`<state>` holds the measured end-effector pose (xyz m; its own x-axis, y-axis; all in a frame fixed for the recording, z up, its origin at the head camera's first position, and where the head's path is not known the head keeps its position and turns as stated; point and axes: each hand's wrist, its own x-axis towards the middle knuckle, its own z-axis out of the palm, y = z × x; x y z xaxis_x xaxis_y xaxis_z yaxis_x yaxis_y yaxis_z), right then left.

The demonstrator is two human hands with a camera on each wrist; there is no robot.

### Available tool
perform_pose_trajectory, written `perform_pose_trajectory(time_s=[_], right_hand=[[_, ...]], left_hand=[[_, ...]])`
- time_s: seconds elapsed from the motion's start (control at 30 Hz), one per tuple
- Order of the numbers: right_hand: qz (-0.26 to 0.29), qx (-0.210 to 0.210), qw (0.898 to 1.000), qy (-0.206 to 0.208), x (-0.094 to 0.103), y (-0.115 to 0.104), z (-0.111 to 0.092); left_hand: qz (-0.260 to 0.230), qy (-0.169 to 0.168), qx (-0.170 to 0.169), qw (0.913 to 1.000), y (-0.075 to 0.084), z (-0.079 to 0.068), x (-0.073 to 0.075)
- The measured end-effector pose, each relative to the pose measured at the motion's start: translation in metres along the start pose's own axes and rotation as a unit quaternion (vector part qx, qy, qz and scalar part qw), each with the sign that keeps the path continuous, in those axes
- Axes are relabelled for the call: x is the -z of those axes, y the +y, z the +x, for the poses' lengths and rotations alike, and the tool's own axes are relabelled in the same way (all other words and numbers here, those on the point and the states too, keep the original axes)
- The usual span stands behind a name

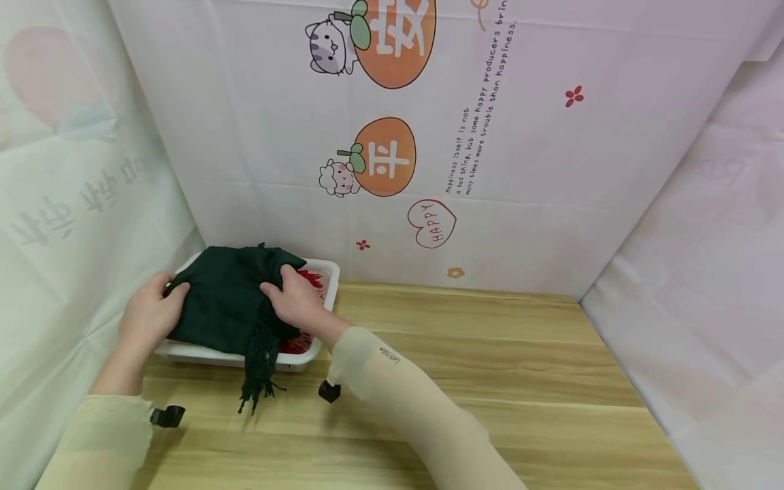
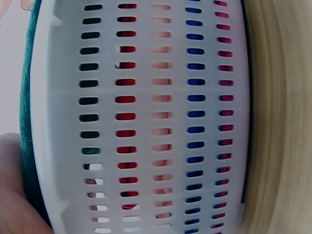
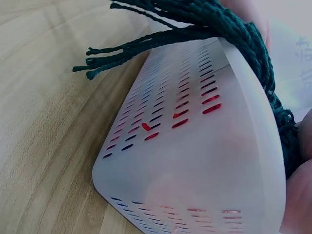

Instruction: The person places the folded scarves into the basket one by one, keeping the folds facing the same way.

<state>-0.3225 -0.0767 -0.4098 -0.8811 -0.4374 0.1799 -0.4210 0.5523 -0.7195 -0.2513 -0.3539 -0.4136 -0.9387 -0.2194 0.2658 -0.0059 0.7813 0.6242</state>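
A dark green fringed scarf (image 1: 223, 299), folded into a bundle, lies over the top of a white plastic basket (image 1: 331, 286). My left hand (image 1: 152, 309) grips the scarf's left edge, thumb on top. At the right side, my right hand (image 1: 298, 297) pinches the scarf near its fringe (image 1: 261, 361), which hangs over the basket's front rim. Red cloth (image 1: 297, 344) shows inside at the right. Through the slots in the left wrist view, layers of red, pale pink, blue and magenta appear beneath the green. The scarf's underside is hidden.
The basket stands on a wooden table (image 1: 490, 367), in the back left corner against printed white cloth walls (image 1: 520, 224). A small black device (image 1: 329, 390) sits at the right cuff, another black device (image 1: 168, 416) at the left cuff.
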Motion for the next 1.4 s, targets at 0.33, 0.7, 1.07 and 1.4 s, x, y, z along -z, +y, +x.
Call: perform_pose_trajectory(time_s=[0.33,0.7,1.07,1.4], right_hand=[[-0.023,-0.005,1.0,0.004,-0.0051,0.001,0.0007],[-0.03,-0.024,0.999,-0.002,-0.0085,0.0068,0.0023],[-0.053,-0.038,0.998,-0.02,-0.0072,0.006,0.002],[-0.077,-0.042,0.996,-0.021,-0.0061,0.0034,-0.0007]], left_hand=[[0.022,-0.009,0.015,0.9996,-0.0078,0.0045,-0.0059],[0.047,-0.021,0.025,0.9984,-0.0081,0.0039,-0.0075],[0.075,-0.047,0.048,0.9949,-0.0099,0.0064,-0.0093],[0.104,-0.05,0.051,0.992,-0.0066,0.0024,-0.0088]])
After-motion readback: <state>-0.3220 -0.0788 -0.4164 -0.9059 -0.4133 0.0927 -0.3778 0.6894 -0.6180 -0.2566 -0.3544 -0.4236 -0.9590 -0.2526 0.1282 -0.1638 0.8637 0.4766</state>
